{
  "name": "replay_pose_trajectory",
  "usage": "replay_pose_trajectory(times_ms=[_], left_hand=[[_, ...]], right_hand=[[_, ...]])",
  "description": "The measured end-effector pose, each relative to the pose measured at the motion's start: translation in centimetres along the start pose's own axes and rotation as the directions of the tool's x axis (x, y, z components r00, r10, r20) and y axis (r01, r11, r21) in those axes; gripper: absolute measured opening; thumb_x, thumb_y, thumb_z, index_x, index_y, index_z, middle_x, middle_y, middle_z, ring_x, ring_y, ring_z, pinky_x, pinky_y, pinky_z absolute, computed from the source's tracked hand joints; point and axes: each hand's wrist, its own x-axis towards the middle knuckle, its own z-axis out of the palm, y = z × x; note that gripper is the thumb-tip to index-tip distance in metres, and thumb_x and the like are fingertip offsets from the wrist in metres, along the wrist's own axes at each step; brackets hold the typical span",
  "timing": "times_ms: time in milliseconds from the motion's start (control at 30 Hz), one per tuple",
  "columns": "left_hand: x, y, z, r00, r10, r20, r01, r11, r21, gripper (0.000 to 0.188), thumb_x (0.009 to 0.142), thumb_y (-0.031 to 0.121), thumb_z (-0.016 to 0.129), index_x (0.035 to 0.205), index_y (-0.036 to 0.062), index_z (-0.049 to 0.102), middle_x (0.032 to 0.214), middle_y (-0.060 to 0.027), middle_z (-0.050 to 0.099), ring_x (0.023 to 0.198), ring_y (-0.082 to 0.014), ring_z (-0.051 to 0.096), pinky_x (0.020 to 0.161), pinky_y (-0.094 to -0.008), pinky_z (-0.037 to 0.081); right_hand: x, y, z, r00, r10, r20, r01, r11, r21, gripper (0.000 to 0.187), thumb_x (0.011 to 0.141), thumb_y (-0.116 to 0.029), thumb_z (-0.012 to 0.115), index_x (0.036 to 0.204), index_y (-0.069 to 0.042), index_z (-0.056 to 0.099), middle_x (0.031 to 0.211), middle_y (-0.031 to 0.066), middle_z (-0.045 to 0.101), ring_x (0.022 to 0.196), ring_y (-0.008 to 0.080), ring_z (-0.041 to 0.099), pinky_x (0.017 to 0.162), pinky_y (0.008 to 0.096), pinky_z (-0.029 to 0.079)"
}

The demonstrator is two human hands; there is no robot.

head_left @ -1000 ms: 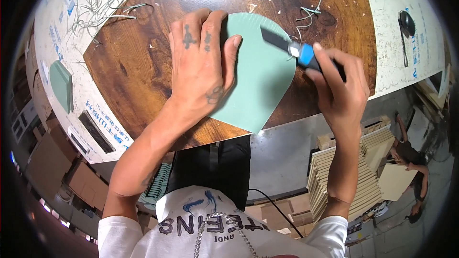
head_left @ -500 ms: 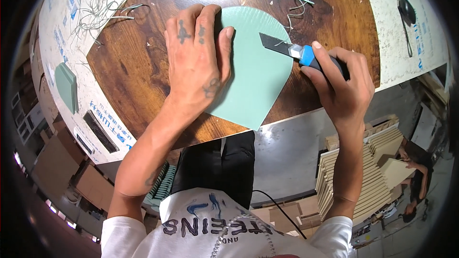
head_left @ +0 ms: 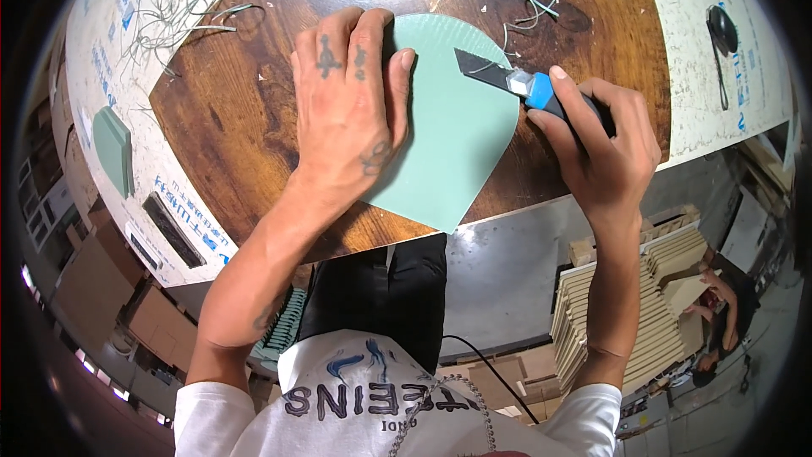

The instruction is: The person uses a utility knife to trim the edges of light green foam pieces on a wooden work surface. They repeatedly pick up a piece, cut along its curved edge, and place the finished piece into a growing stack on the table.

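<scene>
A pale green sheet-like panel point(head_left: 457, 135) with a rounded far edge lies on the brown wood-grain board, its pointed corner at the near edge. My left hand point(head_left: 342, 106) presses along the panel's left side, thumb on top and fingers bent; their tips are hidden. In my right hand point(head_left: 605, 148) is a utility knife point(head_left: 539, 90) with a blue collar and wide dark blade. The blade reaches over the panel's far right edge, pointing left. A thin pale strand crosses the blade; whether the blade touches the panel, I cannot tell.
Tangled thin green strips point(head_left: 182, 17) lie at the far left of the board point(head_left: 228, 118). Small green pieces point(head_left: 112, 152) and a dark bar point(head_left: 173, 228) rest on the white table's left. A black corded object point(head_left: 721, 30) is at right. A co-worker point(head_left: 727, 313) is beside stacked tan panels point(head_left: 622, 313).
The knife and my right hand have shifted slightly left and away from me along the panel's edge. My left hand stays in place on the panel.
</scene>
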Motion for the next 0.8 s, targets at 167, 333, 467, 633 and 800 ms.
replay_pose_trajectory(times_ms=[167,333,467,633,800], left_hand=[[0.0,-0.4,-0.1,1.0,-0.012,-0.003,0.012,1.0,-0.027,0.033,0.094,0.011,0.063,0.123,-0.0025,0.055,0.112,-0.0212,0.054,0.098,-0.0354,0.05,0.086,-0.047,0.042],[0.0,0.2,0.0,0.999,-0.031,-0.024,0.03,0.999,-0.034,0.035,0.093,0.012,0.065,0.123,-0.0018,0.054,0.111,-0.0201,0.053,0.098,-0.0358,0.05,0.088,-0.0477,0.042],[0.1,0.0,-0.3,0.999,-0.032,0.001,0.032,0.999,-0.005,0.035,0.093,0.011,0.065,0.123,-0.0022,0.054,0.111,-0.0201,0.053,0.099,-0.0363,0.05,0.088,-0.0482,0.043],[0.3,0.0,-0.2,1.0,-0.021,-0.002,0.021,1.0,-0.013,0.034,0.093,0.011,0.065,0.121,-0.0032,0.054,0.111,-0.0207,0.053,0.098,-0.0364,0.05,0.088,-0.0478,0.043],[0.3,-0.1,-0.3,0.999,-0.032,-0.009,0.032,0.999,-0.033,0.036,0.092,0.012,0.066,0.122,-0.0034,0.054,0.112,-0.0209,0.053,0.098,-0.036,0.05,0.087,-0.0474,0.043]], right_hand=[[1.0,0.6,0.4,1.0,-0.025,0.013,0.025,1.0,0.0,0.045,0.072,-0.025,0.087,0.115,-0.016,0.076,0.088,0.0056,0.064,0.074,0.0225,0.06,0.059,0.0331,0.047],[-0.6,0.1,-2.1,0.99,0.025,0.14,-0.03,0.999,0.033,0.048,0.069,-0.016,0.087,0.115,-0.01,0.076,0.089,0.0084,0.064,0.076,0.0244,0.06,0.062,0.0344,0.048],[1.3,0.2,-1.5,0.988,0.006,0.153,-0.019,0.996,0.082,0.047,0.069,-0.01,0.087,0.114,-0.007,0.076,0.091,0.0102,0.065,0.077,0.0252,0.061,0.065,0.0352,0.05],[2.6,1.4,0.1,0.993,-0.074,0.088,0.068,0.996,0.062,0.046,0.069,-0.016,0.087,0.114,-0.011,0.076,0.09,0.0088,0.065,0.076,0.0238,0.061,0.063,0.0335,0.051],[1.1,1.2,-1.7,0.987,-0.04,0.154,0.026,0.995,0.095,0.052,0.066,-0.019,0.087,0.116,-0.013,0.077,0.088,0.0075,0.063,0.073,0.0233,0.059,0.058,0.0337,0.047]])
